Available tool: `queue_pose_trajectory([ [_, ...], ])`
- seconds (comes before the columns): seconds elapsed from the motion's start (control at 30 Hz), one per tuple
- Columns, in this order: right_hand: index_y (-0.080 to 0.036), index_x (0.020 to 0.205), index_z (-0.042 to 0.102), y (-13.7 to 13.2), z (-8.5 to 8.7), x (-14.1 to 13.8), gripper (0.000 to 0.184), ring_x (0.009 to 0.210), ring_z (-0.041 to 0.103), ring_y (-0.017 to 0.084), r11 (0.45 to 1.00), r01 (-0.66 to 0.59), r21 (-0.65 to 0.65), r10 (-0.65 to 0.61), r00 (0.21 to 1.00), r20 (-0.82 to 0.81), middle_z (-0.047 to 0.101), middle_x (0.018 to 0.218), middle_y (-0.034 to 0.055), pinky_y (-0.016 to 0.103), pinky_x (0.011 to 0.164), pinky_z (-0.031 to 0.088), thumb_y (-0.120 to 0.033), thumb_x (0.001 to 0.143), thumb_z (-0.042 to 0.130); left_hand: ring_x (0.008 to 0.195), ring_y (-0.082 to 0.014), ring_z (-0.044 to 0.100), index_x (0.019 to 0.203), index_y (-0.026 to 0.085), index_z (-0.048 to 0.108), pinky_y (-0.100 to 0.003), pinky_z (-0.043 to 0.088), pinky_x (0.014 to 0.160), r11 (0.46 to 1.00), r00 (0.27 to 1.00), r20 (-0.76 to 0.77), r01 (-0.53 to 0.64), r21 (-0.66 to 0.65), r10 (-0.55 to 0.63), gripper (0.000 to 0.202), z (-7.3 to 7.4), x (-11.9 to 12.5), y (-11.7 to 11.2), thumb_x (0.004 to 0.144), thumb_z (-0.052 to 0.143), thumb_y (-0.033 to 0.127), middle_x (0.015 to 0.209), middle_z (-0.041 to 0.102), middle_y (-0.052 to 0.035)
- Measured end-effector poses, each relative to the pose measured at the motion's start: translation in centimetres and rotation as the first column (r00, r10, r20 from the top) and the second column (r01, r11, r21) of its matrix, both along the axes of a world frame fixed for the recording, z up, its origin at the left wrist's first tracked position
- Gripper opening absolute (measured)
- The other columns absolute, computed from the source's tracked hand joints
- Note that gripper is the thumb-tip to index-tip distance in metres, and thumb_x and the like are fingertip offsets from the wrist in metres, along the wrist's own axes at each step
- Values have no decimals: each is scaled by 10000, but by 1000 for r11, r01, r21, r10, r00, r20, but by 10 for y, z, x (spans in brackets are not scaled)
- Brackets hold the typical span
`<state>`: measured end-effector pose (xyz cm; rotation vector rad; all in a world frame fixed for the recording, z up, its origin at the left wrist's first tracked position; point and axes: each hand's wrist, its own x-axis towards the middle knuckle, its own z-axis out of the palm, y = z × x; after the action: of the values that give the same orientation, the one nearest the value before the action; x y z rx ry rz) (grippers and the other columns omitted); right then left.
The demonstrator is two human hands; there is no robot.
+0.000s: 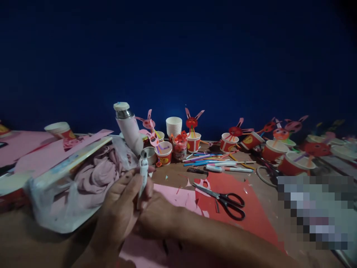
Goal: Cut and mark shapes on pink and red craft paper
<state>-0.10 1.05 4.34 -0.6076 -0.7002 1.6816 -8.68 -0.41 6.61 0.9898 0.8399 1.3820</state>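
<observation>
A white marker pen (144, 172) with dark printing and a black tip stands nearly upright between my hands. My left hand (122, 199) is closed on it, the thumb lying along its near side. Fingers of my right hand (152, 208) curl around it from the right and behind, partly hidden by the pen and the left hand. Pink paper (175, 197) lies beneath my hands and overlaps a red sheet (251, 208). Black-handled scissors (227, 201) rest on the red sheet, beside small paper cuttings.
Red paper cups (163, 154) with paper rabbit figures line the back. A pink thermos (129, 130) leans behind a plastic bag (64, 216) with pink cloth (96, 171). Stacked white cups (174, 126), a jar of red scraps (180, 147) and colored sticks (203, 158) stand or lie ahead.
</observation>
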Motion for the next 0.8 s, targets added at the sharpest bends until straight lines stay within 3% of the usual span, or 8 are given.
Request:
queue_pose_trajectory([
  [0.07,-139,654,693,2,2,46,262,604,611,115,986,-156,65,130,946,298,560,466,-85,391,895,421,69,675,536,415,-57,385,816,211,608,-158,296,403,1000,1000,-26,15,1,-15,189,-1,-2,-1,706,651,359,501,500,38],
  [0.1,-174,700,698,2,3,71,265,672,615,116,978,-186,95,129,894,429,605,533,-72,305,879,425,60,642,588,422,-52,398,823,208,608,-153,303,410,1000,999,-33,30,3,-30,190,-1,-2,-1,705,655,349,525,521,34],
  [0.2,-189,858,665,-3,4,138,179,752,596,122,984,-46,174,-61,826,561,660,760,-12,280,812,430,-98,716,604,430,-49,425,817,188,600,-148,283,387,989,982,-121,142,-46,-146,205,-3,8,3,709,651,354,598,560,19],
  [0.3,-183,822,609,-11,1,172,113,691,601,136,976,99,194,-196,789,582,643,735,2,273,680,464,-257,737,607,420,-56,408,781,156,579,-161,269,373,940,904,-269,299,-161,-334,252,-10,32,8,737,600,403,604,562,2],
  [0.37,-184,791,593,-16,-4,178,145,687,597,134,969,175,175,-245,787,567,631,722,0,256,651,463,-309,722,622,383,-49,335,760,147,564,-166,239,379,914,838,-365,359,-190,-405,291,-17,50,10,769,544,437,479,473,39],
  [0.5,-194,783,584,-21,-16,176,201,643,585,126,959,269,86,-272,797,539,626,706,-5,233,591,457,-355,686,653,413,-45,323,832,148,566,-171,224,382,880,758,-452,445,-168,-470,323,-36,73,11,794,487,459,561,469,39],
  [0.67,-197,796,578,-23,-26,178,235,590,566,101,950,311,-30,-256,829,498,633,732,-8,218,571,445,-369,668,675,381,-31,310,997,140,543,-163,224,361,818,679,-459,509,-269,-573,367,-56,78,15,831,425,445,574,471,53],
  [0.8,-192,790,595,-24,-30,178,268,611,575,107,952,297,-66,-233,851,471,640,729,-7,226,601,448,-376,630,707,352,-26,333,966,132,546,-163,223,347,751,633,-404,549,-367,-660,377,-57,79,17,814,441,461,566,496,54],
])
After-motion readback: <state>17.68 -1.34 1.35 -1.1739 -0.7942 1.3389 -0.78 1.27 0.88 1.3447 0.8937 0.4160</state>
